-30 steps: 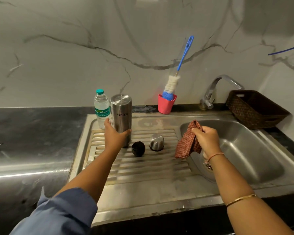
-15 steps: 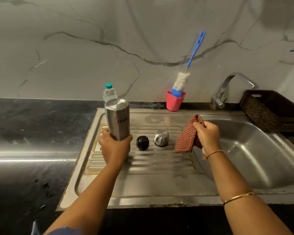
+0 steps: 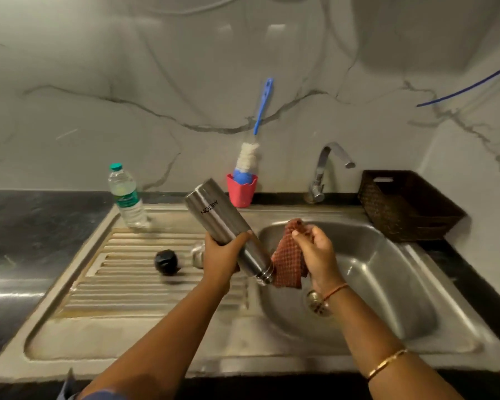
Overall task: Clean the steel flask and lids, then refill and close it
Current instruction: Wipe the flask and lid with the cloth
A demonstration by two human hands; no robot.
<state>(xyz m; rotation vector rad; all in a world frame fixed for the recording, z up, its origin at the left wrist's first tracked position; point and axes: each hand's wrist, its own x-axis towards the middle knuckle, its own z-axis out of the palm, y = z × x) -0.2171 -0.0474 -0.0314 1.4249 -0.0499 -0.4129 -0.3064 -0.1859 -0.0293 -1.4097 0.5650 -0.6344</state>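
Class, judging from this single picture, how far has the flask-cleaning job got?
Done: both lids are off, the black lid lying on the drainboard. In hand: left hand tilts the steel flask mouth-down over the sink; right hand holds a cloth. Left: refilling, closing.

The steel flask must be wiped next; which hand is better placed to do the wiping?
The right hand: it already grips the red checked cloth beside the mouth of the steel flask. The left hand is busy holding the flask tilted.

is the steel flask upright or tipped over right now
Tipped: the left hand holds the steel flask base up, its open mouth angled down over the sink.
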